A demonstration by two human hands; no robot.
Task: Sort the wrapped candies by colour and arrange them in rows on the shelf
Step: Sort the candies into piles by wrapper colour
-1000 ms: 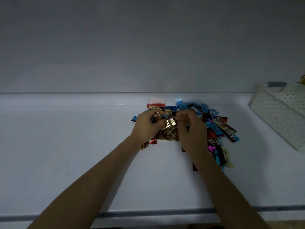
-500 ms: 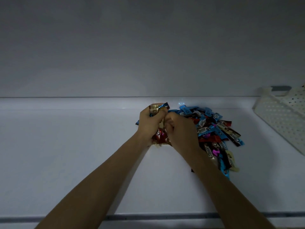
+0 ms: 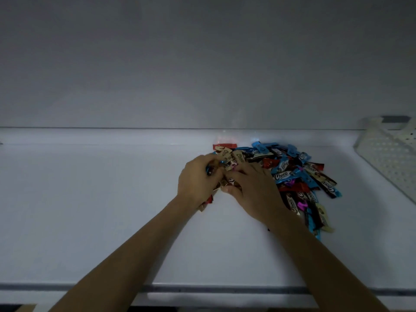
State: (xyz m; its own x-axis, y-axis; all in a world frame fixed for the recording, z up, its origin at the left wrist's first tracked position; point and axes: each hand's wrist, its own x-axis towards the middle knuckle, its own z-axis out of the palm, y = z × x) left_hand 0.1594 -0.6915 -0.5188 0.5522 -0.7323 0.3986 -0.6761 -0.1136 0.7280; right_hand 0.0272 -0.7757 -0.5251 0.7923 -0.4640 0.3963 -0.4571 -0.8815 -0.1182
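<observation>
A heap of wrapped candies (image 3: 299, 176) in blue, red, gold, brown and pink lies on the white shelf (image 3: 90, 210), right of centre. My left hand (image 3: 198, 183) is curled at the heap's left edge and holds a small bunch of candies, blue and gold ends showing between the fingers. My right hand (image 3: 254, 190) lies on the heap's left part, fingers bent onto gold and brown wrappers beside the left hand; whether it grips one is hidden. A single red candy (image 3: 225, 145) lies at the back of the heap.
A white perforated plastic basket (image 3: 387, 154) stands tilted at the right end of the shelf. The shelf's back wall rises just behind the heap. A grey strip (image 3: 202, 289) runs along the shelf's front edge.
Both hands have come down from a raised pinch over the heap onto its left part. The left hand still holds its bunch.
</observation>
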